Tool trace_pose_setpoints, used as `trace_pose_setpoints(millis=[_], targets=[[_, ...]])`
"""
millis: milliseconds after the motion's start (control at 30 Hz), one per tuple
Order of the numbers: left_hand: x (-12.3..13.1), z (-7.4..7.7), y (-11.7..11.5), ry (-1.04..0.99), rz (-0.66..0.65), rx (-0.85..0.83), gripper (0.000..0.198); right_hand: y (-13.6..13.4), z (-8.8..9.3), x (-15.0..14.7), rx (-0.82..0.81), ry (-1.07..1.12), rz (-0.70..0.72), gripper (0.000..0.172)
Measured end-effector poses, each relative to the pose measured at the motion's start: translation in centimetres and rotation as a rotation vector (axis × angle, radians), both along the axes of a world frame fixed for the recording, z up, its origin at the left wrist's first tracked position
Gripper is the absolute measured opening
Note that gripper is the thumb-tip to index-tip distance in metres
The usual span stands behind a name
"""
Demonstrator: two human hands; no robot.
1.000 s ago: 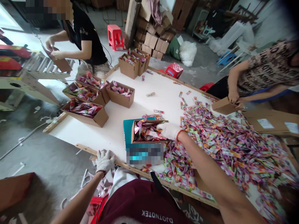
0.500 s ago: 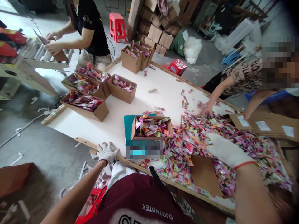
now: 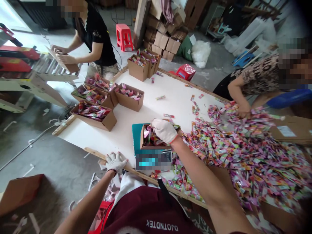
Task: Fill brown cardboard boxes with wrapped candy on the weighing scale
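Note:
My right hand, in a white glove, is over the open cardboard box on a teal scale in front of me. Its fingers are curled down into the box's colourful packets; what they hold is hidden. My left hand, also gloved, rests with fingers spread on the wooden table edge, left of the box. A big heap of colourful packets covers the table to the right of the box.
Several filled cardboard boxes stand at the table's far left, more boxes at the far end. One person folds cardboard at the back left. Another person's hand reaches into the heap at right. Red stools stand beyond.
My right hand went from the box out onto the heap at right, then back over the box. The left hand stayed on the table edge. The person at right now reaches into the heap.

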State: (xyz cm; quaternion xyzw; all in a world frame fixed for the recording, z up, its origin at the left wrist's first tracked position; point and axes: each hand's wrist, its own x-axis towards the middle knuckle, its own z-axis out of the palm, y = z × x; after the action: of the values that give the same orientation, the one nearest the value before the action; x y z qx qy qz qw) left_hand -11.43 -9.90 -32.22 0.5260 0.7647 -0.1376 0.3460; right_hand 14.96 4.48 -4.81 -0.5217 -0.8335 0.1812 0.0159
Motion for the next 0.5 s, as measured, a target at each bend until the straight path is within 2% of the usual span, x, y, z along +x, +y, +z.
trace_pose_setpoints(millis=[67,133,233,300,333,400,433,500], targets=[[0.0,0.0,0.0,0.003,0.000,-0.003,0.099,-0.5,0.8,1.1,0.058,0.076,-0.045,0.024],[0.0,-0.3,-0.1,0.008,-0.005,0.003,0.099,-1.9,2.6,3.3,0.083,0.201,-0.132,0.020],[-0.1,-0.7,-0.1,0.009,-0.009,0.009,0.098,-5.5,6.5,8.2,0.093,0.417,-0.372,0.020],[-0.1,-0.9,-0.1,0.003,-0.009,0.013,0.099,-8.1,9.3,12.0,0.112,0.342,-0.502,0.018],[-0.1,-1.0,-0.2,0.002,-0.009,0.017,0.100,-9.2,10.5,13.8,0.110,0.210,-0.516,0.015],[-0.1,-1.0,-0.2,0.005,-0.010,0.026,0.101,-10.7,11.9,16.2,0.092,-0.048,-0.419,0.012],[-0.1,-1.0,-0.2,0.007,-0.011,0.030,0.101,-11.0,11.9,16.5,0.092,-0.131,-0.352,0.013],[-0.2,-0.9,-0.1,0.005,-0.012,0.026,0.102,-10.6,10.8,15.0,0.098,-0.132,-0.255,0.022]])
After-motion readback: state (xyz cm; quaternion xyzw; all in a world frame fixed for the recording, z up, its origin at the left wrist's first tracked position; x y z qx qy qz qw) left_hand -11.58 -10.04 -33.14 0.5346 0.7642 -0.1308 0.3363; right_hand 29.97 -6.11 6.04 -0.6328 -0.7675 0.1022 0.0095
